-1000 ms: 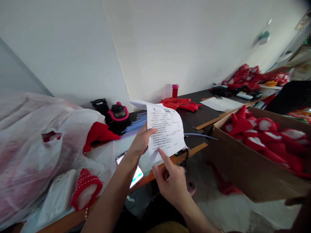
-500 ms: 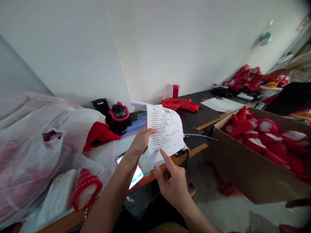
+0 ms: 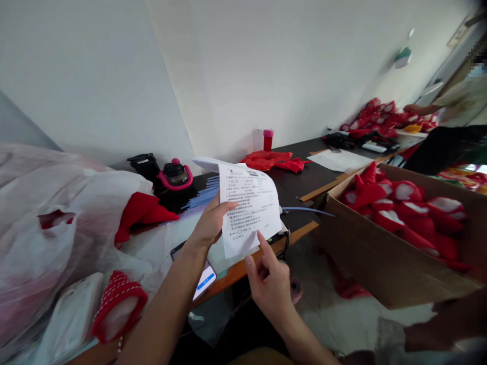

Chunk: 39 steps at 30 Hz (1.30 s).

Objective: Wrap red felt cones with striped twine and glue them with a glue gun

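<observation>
My left hand (image 3: 213,219) grips printed sheets of paper (image 3: 249,208) by their left edge, thumb on the front. The top of the stack curls back, and lines of printed text face me. My right hand (image 3: 271,276) holds nothing. Its index finger is stretched out with the tip at the sheet's lower edge, near the last lines; the thumb stands apart and the other fingers curl in. Beneath my left forearm a phone (image 3: 205,281) with a lit screen lies on the table, partly covered by the arm.
A cardboard box (image 3: 365,253) of red-and-white stuffed pieces stands at right. Plastic bags (image 3: 34,192), a red knitted hat (image 3: 119,304) and a white case (image 3: 78,309) lie at left. Behind are a pink-handled bottle (image 3: 175,175) and red cloth (image 3: 272,160). A person's arm (image 3: 422,109) reaches over the far pile.
My right fingertip has slid rightward along the sheet's bottom lines. The phone's teal button has become blue. The view has shifted slightly right, and a person's arm now shows at far right.
</observation>
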Each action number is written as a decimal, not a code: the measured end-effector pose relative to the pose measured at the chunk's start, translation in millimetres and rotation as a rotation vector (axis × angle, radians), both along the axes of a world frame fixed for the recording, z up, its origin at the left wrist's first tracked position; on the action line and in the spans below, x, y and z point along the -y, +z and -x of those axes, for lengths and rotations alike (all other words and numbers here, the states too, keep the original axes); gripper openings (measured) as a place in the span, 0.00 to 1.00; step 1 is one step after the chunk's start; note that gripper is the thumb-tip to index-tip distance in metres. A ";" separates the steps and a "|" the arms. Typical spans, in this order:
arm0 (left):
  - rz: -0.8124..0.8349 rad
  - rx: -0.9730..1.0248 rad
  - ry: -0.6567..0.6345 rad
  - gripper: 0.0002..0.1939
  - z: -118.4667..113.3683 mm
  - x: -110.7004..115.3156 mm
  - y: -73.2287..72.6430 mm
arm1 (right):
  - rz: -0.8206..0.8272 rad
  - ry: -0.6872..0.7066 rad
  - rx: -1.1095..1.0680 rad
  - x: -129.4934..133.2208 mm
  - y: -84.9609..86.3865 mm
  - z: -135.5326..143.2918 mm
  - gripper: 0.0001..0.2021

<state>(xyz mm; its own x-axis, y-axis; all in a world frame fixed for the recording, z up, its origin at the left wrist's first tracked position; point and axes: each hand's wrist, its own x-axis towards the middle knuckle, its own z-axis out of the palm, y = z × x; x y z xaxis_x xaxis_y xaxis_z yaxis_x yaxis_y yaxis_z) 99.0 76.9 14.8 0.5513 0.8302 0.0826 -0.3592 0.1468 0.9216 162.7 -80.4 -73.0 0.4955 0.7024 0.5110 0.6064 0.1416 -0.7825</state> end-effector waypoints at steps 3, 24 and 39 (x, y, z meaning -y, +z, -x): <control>-0.020 -0.009 -0.006 0.35 -1.9 -0.1 -0.5 | -0.032 0.046 0.008 1.0 3.4 1.9 0.27; -0.020 -0.013 -0.009 0.32 -0.9 0.6 1.5 | 0.044 0.016 -0.032 -2.2 2.6 3.9 0.31; -0.062 0.000 -0.044 0.32 -3.2 2.6 3.1 | -0.021 0.124 0.039 -0.4 14.4 13.1 0.27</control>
